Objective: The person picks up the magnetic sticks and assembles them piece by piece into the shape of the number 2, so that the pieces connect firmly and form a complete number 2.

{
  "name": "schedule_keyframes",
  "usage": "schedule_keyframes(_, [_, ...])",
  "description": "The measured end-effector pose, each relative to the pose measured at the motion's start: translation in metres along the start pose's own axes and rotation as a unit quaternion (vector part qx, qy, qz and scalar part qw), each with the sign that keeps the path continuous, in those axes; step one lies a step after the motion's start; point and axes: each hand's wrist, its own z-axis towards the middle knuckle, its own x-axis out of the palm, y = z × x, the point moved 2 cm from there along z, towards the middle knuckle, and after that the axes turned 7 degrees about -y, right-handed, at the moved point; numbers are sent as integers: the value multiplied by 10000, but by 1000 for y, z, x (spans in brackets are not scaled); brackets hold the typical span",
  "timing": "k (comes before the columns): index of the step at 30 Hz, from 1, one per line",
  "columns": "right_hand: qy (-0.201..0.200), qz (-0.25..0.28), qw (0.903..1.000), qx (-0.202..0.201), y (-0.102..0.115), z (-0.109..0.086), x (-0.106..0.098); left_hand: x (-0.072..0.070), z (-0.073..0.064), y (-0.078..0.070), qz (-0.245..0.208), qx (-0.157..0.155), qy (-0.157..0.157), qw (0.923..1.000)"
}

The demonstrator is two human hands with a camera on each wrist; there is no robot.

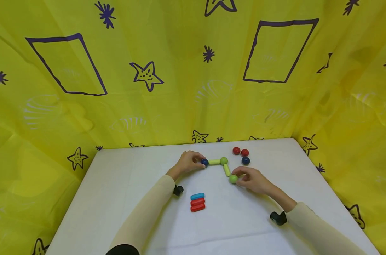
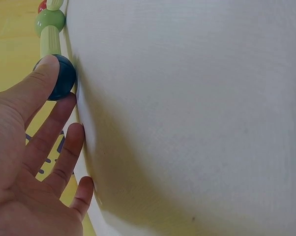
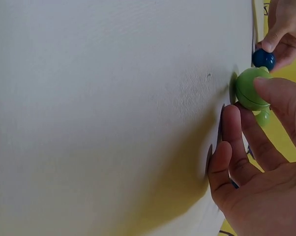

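Observation:
My left hand (image 1: 187, 162) pinches a dark blue ball (image 2: 64, 78) between thumb and fingers at the left end of a chain on the table. From that ball a light green rod (image 1: 214, 162) runs to a green ball (image 1: 224, 160). A second light green rod (image 1: 226, 170) slants from there toward the near right, its lower end close to another green ball (image 1: 233, 179). My right hand (image 1: 252, 180) holds this last ball, thumb on one side and fingertips on the other, as the right wrist view shows. The remaining fingers of both hands are spread near the tabletop.
Two red balls (image 1: 236, 151) and a loose dark blue ball (image 1: 245, 160) lie behind my right hand. Nearer, between the forearms, a blue rod (image 1: 197, 196) and two red rods (image 1: 197, 205) lie side by side on the white table (image 1: 116, 212). Yellow patterned cloth (image 1: 180, 106) hangs behind.

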Motion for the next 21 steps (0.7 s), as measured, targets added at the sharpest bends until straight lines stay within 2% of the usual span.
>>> schedule_keyframes(11, [16, -48, 10000, 0, 3, 1, 3, 0, 0, -2, -18, -32, 13, 10000])
schedule_keyframes(16, [10, -63, 10000, -25, 2, 0, 3, -2, -1, -4, 5, -24, 147, 9999])
schedule_keyframes(21, [-28, -65, 10000, 8, 1, -1, 4, -6, 0, -14, 509, 257, 216, 9981])
